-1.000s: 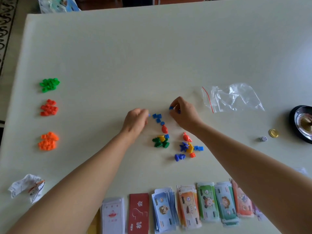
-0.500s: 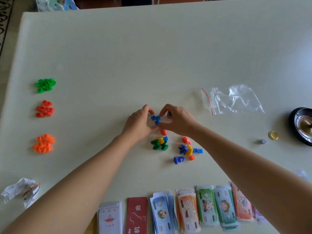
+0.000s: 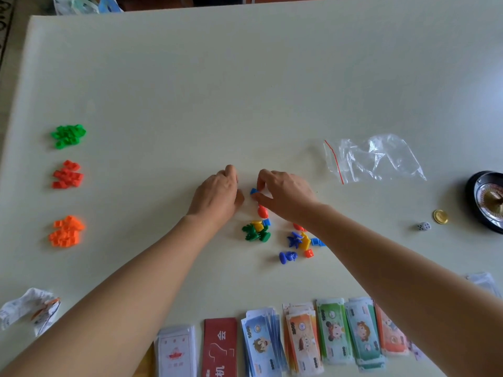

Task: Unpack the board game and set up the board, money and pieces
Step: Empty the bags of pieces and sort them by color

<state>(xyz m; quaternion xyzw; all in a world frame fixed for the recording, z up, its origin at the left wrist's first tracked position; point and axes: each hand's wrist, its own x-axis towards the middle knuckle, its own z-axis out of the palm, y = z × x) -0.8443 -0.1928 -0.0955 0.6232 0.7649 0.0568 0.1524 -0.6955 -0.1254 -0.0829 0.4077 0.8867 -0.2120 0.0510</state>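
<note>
Your right hand (image 3: 285, 197) pinches a small blue piece (image 3: 253, 191) between thumb and forefinger, low over the table (image 3: 190, 91). It is left of the clear bag (image 3: 373, 159) and a little nearer to you than the bag. Your left hand (image 3: 217, 197) sits knuckles-up just beyond that piece, farther left of the bag. Its fingers are curled under, and the view does not show whether they hold anything.

The mixed pieces (image 3: 257, 231), green, yellow, red and blue, lie loose to the bag's left and nearer to you, some partly hidden by your right wrist. Far left of the bag sit three sorted heaps: the green pile (image 3: 68, 135), the red pile (image 3: 67, 174) and the orange pile (image 3: 66, 231).

Much nearer to you than the bag, the red card (image 3: 220, 346) shows the white characters 会 and 机. The white cards (image 3: 175, 352) beside it carry red print too blurred to read. The banknotes (image 3: 334, 333) bear cartoon faces and figures ending in zeros, not sharp enough to read surely. Right of the bag and nearer to you lie a die (image 3: 423, 226) and a gold coin (image 3: 440, 216).
</note>
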